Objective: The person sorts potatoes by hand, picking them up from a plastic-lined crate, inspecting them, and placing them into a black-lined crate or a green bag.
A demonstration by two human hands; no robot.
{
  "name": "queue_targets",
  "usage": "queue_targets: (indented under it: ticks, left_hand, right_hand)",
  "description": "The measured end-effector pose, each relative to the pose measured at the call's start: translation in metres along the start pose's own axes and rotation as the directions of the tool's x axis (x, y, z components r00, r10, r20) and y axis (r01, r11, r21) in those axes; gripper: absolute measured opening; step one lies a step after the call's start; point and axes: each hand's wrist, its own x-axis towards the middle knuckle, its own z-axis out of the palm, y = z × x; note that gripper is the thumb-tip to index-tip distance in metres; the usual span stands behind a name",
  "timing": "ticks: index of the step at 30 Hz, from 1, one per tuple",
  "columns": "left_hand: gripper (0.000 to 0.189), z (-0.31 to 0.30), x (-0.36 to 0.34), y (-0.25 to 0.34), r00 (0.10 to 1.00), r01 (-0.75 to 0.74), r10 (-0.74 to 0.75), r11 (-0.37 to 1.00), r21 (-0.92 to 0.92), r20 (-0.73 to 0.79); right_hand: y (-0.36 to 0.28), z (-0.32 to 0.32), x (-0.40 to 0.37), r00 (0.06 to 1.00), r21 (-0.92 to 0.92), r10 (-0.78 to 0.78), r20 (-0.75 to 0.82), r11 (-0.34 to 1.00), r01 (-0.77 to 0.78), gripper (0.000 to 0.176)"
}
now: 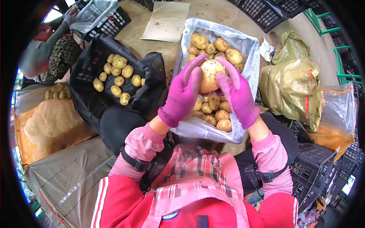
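Note:
Both hands wear pink-purple gloves and hold one large pale potato [210,76] between them. My left hand [184,89] grips its left side, and my right hand [238,89] grips its right side. Below the hands is a crate lined with white plastic [249,49], filled with potatoes [234,56] that show above and beneath the gloves. To the left, a crate with a black liner [154,70] has smaller potatoes [119,62] spread over its bottom.
A co-worker [47,53] sits at the upper left beside a lined black crate [114,24]. Cardboard [166,22] lies on the floor ahead. Green-gold sacks [291,85] and black crates [313,159] stand at right; an orange-and-clear bag [53,123] is at left.

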Motion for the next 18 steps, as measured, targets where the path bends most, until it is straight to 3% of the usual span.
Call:
queue_targets:
  ticks: [3, 6, 7, 10, 11, 13, 15, 16, 18]
  left_hand:
    - [0.037, 0.003, -0.002, -0.003, 0.992, -0.119, 0.124, 0.982, 0.145, -0.028]
    - [0.04, 0.003, -0.005, -0.002, 0.992, -0.129, 0.13, 0.977, 0.17, 0.005]
    - [0.042, 0.002, -0.005, 0.0, 0.993, -0.118, 0.115, 0.98, 0.158, 0.027]
    - [0.041, -0.002, -0.001, -0.006, 0.999, -0.039, 0.037, 0.997, 0.06, 0.02]
    - [0.04, -0.003, -0.001, -0.006, 0.999, 0.047, -0.046, 0.998, -0.052, 0.011]
    - [0.037, -0.005, 0.001, -0.004, 0.98, 0.193, -0.2, 0.945, -0.265, 0.002]
    - [0.04, -0.005, 0.0, 0.003, 0.963, 0.265, -0.251, 0.944, -0.198, 0.094]
    - [0.043, -0.008, -0.002, 0.008, 0.953, 0.295, -0.281, 0.944, -0.149, 0.11]
    - [0.044, -0.008, -0.006, 0.01, 0.943, 0.33, -0.324, 0.894, -0.304, 0.071]
  right_hand:
    - [-0.005, 0.007, -0.001, 0.975, -0.324, -0.216, -0.047, 0.927, 0.19, 0.041]
    - [-0.002, 0.0, 0.002, 0.999, -0.09, 0.015, -0.029, 0.996, -0.018, 0.041]
    - [-0.012, -0.008, 0.001, 0.979, 0.075, 0.202, 0.019, 0.976, -0.202, 0.038]
    - [-0.015, -0.01, 0.007, 0.963, 0.156, 0.26, 0.076, 0.95, -0.269, 0.037]
    - [-0.021, -0.011, 0.005, 0.944, 0.272, 0.309, 0.113, 0.904, -0.328, 0.037]
    - [-0.024, -0.012, 0.003, 0.945, 0.23, 0.285, 0.162, 0.92, -0.316, 0.04]
    - [-0.021, -0.019, 0.005, 0.928, 0.199, 0.243, 0.282, 0.932, -0.304, 0.046]
    - [-0.015, -0.022, 0.005, 0.938, 0.113, 0.181, 0.296, 0.968, -0.223, 0.046]
    - [-0.026, -0.018, 0.002, 0.939, 0.139, 0.23, 0.254, 0.952, -0.271, 0.043]
